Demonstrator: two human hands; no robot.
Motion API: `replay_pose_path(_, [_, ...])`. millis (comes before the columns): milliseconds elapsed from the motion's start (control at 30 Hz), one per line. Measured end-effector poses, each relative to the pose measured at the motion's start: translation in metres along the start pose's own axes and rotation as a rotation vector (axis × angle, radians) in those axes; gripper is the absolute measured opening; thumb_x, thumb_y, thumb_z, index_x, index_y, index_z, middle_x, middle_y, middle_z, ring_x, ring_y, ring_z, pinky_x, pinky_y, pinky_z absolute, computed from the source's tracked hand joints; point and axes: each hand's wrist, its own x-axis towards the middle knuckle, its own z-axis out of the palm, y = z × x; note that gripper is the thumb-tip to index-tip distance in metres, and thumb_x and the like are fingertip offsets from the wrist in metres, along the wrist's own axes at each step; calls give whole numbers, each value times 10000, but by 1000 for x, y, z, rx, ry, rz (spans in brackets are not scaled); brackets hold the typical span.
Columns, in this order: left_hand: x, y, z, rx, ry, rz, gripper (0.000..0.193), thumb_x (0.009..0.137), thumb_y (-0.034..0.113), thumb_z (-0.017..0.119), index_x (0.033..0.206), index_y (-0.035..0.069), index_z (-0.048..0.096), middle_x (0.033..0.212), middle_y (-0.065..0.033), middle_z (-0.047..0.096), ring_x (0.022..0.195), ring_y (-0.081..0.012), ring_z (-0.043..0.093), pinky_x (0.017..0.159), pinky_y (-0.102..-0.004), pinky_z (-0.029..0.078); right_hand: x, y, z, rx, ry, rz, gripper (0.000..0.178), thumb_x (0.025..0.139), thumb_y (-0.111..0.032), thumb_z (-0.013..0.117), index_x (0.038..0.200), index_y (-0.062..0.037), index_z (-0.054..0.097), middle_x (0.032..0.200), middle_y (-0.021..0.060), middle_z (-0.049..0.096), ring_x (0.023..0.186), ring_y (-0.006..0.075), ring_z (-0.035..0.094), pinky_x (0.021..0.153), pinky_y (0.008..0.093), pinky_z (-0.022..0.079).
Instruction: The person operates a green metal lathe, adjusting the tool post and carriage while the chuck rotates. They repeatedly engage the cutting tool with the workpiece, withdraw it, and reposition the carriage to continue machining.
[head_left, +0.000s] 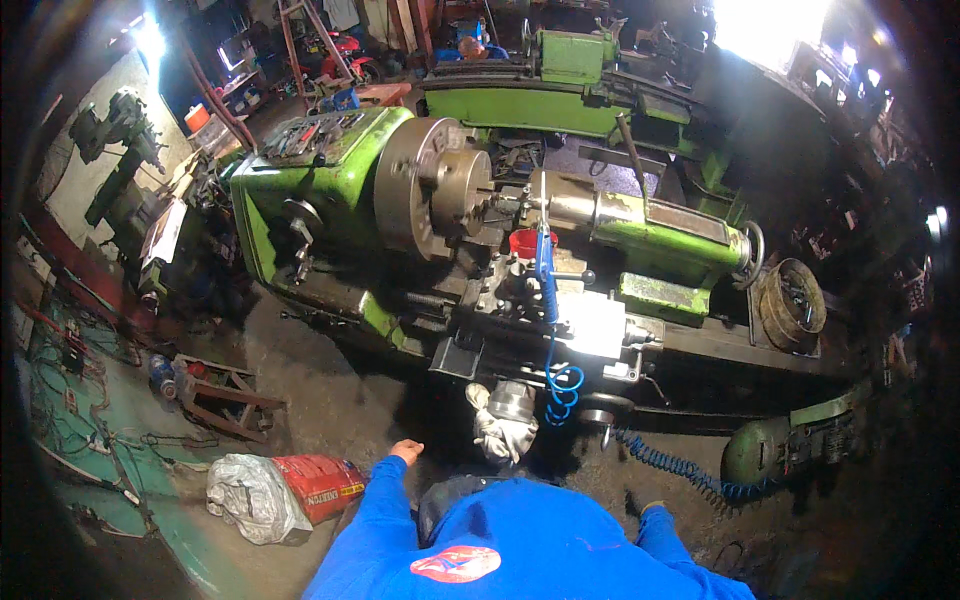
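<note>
My left hand point(407, 451) hangs in the air at the end of a blue sleeve, left of a metal cylindrical piece point(513, 400). A thumb or finger stands out from it, and nothing shows in it. Low on the right, my right hand point(655, 505) is mostly hidden beyond the sleeve; its fingers cannot be made out. Pale work gloves point(500, 436) drape over the cylindrical piece. Ahead stands a green lathe point(665, 232) with a large chuck point(462, 192). On its carriage rests a blue air blow gun point(544, 256) with a coiled hose point(565, 385), beside a red container point(525, 243).
Left of me on the floor lie a red and white sack point(318, 487) and a rusty metal frame point(225, 398). A round metal drum point(792, 305) sits at the lathe's right end. Another coiled blue hose point(668, 462) runs low on the right. Behind stands a second green machine point(520, 107).
</note>
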Motion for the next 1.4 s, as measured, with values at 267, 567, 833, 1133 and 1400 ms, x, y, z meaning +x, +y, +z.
replay_pose_path(267, [11, -53, -1, 189, -131, 26, 601, 997, 565, 581, 1186, 21, 754, 1128, -194, 759, 1102, -341, 702, 989, -453, 528, 19, -103, -100, 816, 131, 349, 333, 946, -350, 666, 1060, -41, 711, 903, 123, 725, 767, 291, 699, 660, 443, 559])
replay_pose_path(567, [86, -24, -56, -463, -204, -270, 851, 963, 765, 523, 1490, 97, 523, 1214, -89, 681, 1009, -220, 666, 798, -444, 528, -25, -51, 33, -230, -216, 107, 311, 895, -299, 741, 1160, -136, 742, 1003, 171, 761, 908, 349, 737, 805, 484, 580])
replay_pose_path(833, [244, 76, -128, -1013, 128, -190, 972, 913, 778, 592, 1603, 133, 365, 1370, -184, 607, 811, -309, 676, 547, -382, 487, -75, -123, -4, 10, -118, 162, 435, 964, -354, 682, 1270, -45, 686, 1004, 162, 760, 788, 241, 730, 708, 394, 589])
replay_pose_path(1133, [287, 116, -145, -877, 234, -142, 703, 948, 362, 756, 1530, 72, 487, 1173, -183, 694, 823, -363, 704, 636, -474, 562, -64, -195, -32, 280, 50, 349, 388, 939, -382, 716, 1093, -26, 724, 827, 97, 706, 679, 188, 653, 623, 368, 543])
replay_pose_path(1400, [215, 134, -83, 18, 771, 195, 481, 1039, 132, 538, 1487, -40, 493, 1393, -268, 562, 1297, -433, 541, 1108, -484, 453, -108, -141, -12, 145, -50, 539, 479, 904, -454, 738, 1154, -45, 748, 918, 110, 736, 780, 217, 680, 717, 385, 548])
